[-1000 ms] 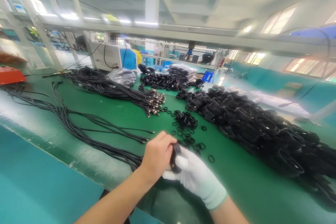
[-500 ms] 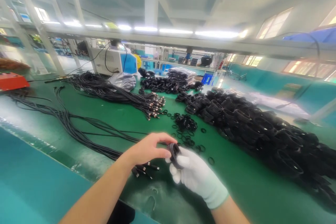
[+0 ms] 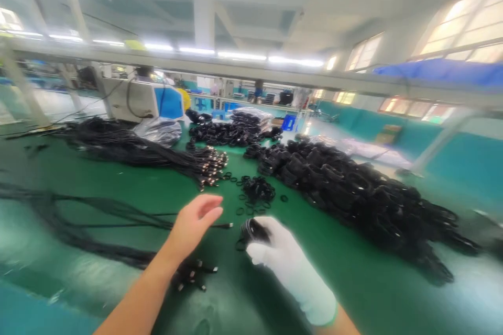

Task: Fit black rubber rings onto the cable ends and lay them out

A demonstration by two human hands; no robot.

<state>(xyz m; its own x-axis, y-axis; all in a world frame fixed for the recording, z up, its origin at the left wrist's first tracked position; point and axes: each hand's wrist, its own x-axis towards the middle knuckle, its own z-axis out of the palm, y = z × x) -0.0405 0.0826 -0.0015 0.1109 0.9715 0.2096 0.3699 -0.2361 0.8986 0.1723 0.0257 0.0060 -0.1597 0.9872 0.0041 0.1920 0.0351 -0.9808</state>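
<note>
A black coiled cable (image 3: 253,231) sits above the green tabletop (image 3: 220,298), gripped in the white-gloved right hand (image 3: 275,248), whose fingers curl around it from the right. The bare left hand (image 3: 196,220) is empty, thumb and fingers apart and pointing right, near the tip of a loose cable (image 3: 223,225). Beyond lie small black rings (image 3: 257,188); a large black heap (image 3: 346,183) spreads to the right. No writing is legible.

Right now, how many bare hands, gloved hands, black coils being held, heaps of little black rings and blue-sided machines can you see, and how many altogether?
Bare left hand: 1
White-gloved right hand: 1
Held black coil: 1
Heap of little black rings: 1
Blue-sided machine: 1
Total: 5
</note>
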